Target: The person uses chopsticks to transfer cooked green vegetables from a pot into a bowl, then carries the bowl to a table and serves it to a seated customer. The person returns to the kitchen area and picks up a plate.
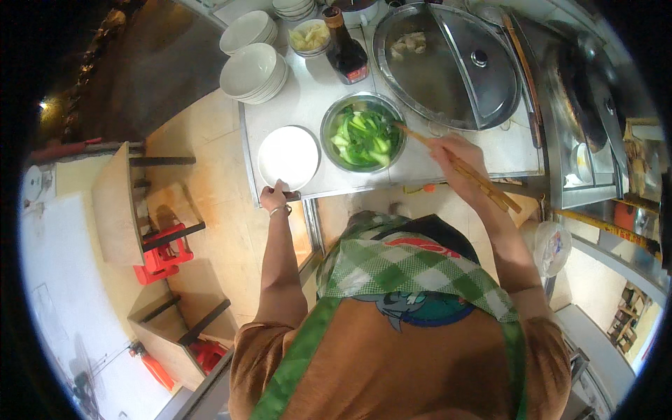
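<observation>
Bright green leafy vegetables point(366, 137) lie in a round stainless steel bowl point(326, 115). My right hand point(460, 160) grips a pair of wooden chopsticks point(472, 176), whose tips reach the greens at the bowl's right side. Left of the bowl stands a white dish point(289, 157). At its near edge is my left hand point(273, 197), by the counter's front edge, with a finger on or close to the rim. A short dark handle point(292, 196) shows beside that hand; whether the fingers hold it is unclear.
Behind stand stacked white bowls point(249, 71), a bowl of pale yellow pieces point(310, 38) and a dark glass bottle point(346, 52). A large round pot point(430, 79) of broth with a half lid point(488, 68) fills the back right. Beyond lies a wok point(575, 94). Red stools point(165, 257) stand at the tables on the left.
</observation>
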Available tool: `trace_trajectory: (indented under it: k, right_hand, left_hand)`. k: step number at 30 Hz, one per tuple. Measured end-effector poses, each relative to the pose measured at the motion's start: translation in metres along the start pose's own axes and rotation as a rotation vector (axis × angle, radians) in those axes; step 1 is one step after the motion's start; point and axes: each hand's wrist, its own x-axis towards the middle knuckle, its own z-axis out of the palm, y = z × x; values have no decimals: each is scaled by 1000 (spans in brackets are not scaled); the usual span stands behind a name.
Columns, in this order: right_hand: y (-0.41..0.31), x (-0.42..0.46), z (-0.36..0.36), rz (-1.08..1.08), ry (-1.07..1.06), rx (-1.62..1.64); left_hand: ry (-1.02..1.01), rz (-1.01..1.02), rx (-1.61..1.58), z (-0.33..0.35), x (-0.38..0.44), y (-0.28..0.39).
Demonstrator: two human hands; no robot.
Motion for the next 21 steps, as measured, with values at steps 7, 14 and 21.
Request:
trace_trajectory:
  k: [7, 14, 21]
  right_hand:
    - [25, -5, 45, -71, 101, 99]
    - [5, -26, 13, 120, -24, 112]
    - [2, -52, 13, 121, 85, 13]
  left_hand:
    - [66, 951, 474, 41, -12, 196]
    - [-614, 818, -285, 179, -5, 339]
    - [-536, 1178, -248, 153, -35, 343]
